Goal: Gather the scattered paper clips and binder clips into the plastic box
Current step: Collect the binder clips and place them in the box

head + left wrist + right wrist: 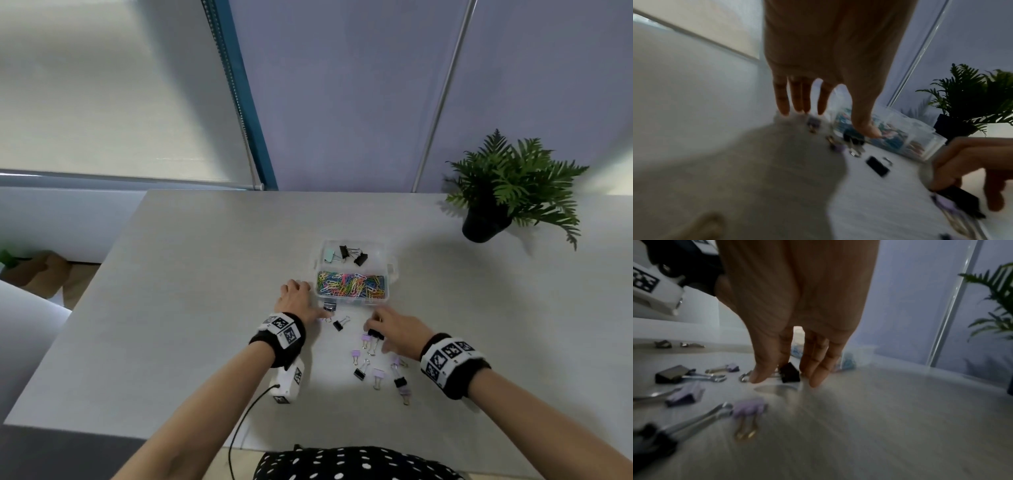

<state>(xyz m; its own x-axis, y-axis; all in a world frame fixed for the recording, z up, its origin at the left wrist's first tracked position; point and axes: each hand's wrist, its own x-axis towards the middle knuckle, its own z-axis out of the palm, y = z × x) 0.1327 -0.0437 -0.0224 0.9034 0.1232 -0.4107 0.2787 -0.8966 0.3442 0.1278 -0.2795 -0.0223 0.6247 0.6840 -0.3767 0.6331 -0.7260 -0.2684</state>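
Observation:
A clear plastic box (391,270) stands mid-table; its near compartment holds coloured paper clips (352,285), its far one a few binder clips (352,255). My left hand (308,298) lies open at the box's near left corner, fingers straight (802,100), the thumb tip by a black binder clip (329,306) (853,138). My right hand (380,330) (787,376) reaches down in front of the box and pinches another black binder clip (790,373) (958,197) that lies on the table. Several purple and black binder clips (378,374) lie scattered between my wrists.
A potted fern (484,226) stands at the table's back right. The table's left edge (113,260) runs diagonally, with the floor below it. A loose black binder clip (338,324) lies between my hands. A cable (246,414) trails from my left wrist.

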